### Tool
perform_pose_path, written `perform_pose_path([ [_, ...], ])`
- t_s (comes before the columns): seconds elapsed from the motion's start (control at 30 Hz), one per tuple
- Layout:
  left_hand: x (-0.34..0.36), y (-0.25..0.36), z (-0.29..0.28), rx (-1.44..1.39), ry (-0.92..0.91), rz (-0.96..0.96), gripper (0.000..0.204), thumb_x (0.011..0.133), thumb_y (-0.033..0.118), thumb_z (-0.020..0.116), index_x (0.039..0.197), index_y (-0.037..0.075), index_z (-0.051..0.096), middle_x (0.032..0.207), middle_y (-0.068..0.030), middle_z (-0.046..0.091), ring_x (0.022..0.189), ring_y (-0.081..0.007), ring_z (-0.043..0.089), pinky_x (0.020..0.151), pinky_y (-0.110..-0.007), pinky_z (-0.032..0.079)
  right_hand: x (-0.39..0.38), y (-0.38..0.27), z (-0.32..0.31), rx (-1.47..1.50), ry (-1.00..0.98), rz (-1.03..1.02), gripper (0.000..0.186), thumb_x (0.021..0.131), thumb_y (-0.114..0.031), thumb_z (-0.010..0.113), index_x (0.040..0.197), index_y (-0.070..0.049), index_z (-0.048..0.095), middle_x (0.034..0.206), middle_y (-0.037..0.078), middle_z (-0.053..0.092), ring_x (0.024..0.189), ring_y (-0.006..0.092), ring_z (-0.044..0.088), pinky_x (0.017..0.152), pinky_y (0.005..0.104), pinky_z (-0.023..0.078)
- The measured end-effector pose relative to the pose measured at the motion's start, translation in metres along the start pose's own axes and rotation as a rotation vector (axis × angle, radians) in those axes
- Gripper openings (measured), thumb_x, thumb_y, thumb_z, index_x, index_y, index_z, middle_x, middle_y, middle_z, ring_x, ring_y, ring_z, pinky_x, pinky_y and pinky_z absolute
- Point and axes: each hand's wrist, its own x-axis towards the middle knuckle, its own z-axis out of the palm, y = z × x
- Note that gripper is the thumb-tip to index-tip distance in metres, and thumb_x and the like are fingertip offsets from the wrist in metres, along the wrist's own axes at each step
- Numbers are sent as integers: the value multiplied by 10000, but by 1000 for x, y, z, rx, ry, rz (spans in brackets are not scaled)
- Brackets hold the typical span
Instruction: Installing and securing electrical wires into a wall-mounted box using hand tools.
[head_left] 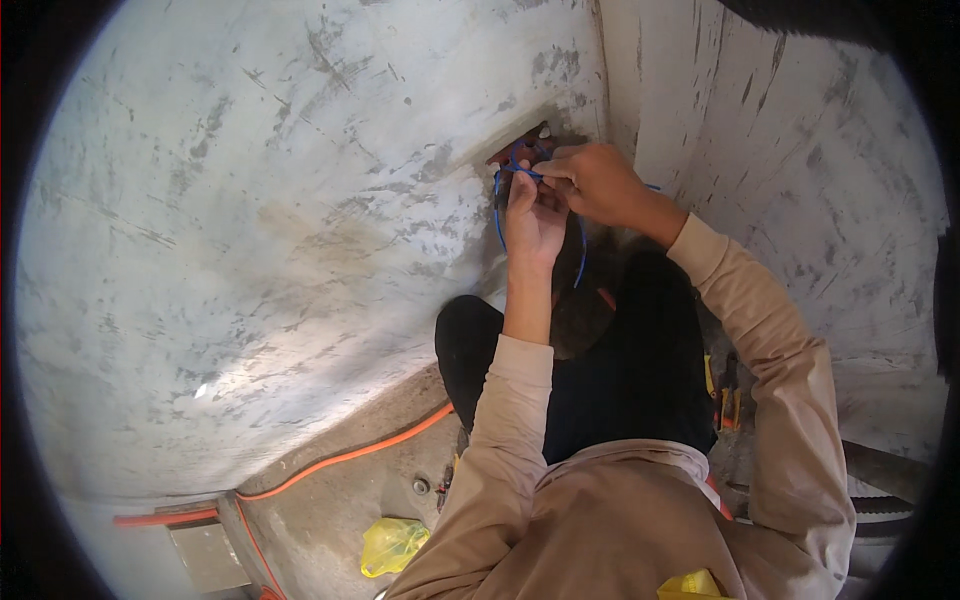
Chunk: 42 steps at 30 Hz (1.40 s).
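Observation:
Blue electrical wires come out of a reddish wall box set in the plastered wall. One end hangs down below my hands, and another sticks out past my right wrist. My left hand is raised under the box, its fingers closed on the blue wire. Close against it, my right hand pinches the same wire between thumb and forefinger. The fingertips of both hands nearly meet just in front of the box. Whether a small tool sits between them I cannot make out.
The grey plastered wall meets a second wall at a corner right of the box. An orange conduit runs along the floor at left, near a yellow plastic bag. Hand tools lie right of my legs.

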Motion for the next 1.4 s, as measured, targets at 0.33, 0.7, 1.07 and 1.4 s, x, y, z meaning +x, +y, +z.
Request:
perform_pose_path([
  [0.33, -1, 6, 4, -88, -90, -19, 368, 979, 380, 536, 1248, 131, 565, 1299, -26, 581, 1239, -211, 510, 1085, -430, 380, 32, -19, 7, -273, 39, -42, 160, 741, -105, 643, 878, -90, 725, 830, 84, 603, 734, 324, 624, 658, 440, 508],
  [0.7, 3, 5, 10, -216, -97, 24, 198, 978, 228, 568, 1164, 178, 616, 1167, 7, 617, 1144, -173, 545, 1033, -382, 422, 5, -24, -7, -236, 84, -136, 226, 800, -206, 652, 964, -60, 703, 881, 85, 606, 818, 291, 646, 662, 403, 537],
  [1.07, 2, 0, 18, -68, 24, 78, 241, 933, 228, 652, 1171, 204, 621, 1110, 16, 594, 1034, -156, 538, 959, -356, 461, -7, -7, 10, -61, 245, 32, 164, 782, -120, 675, 936, -96, 725, 854, 61, 600, 752, 277, 642, 632, 394, 527],
  [1.4, -5, 11, 22, -33, 104, 36, 250, 939, 167, 626, 1188, 165, 596, 1028, 29, 600, 972, -132, 550, 908, -312, 456, -20, -20, 22, -270, 256, -17, 232, 777, -136, 670, 1001, -82, 702, 914, 57, 588, 792, 250, 640, 623, 380, 534],
])
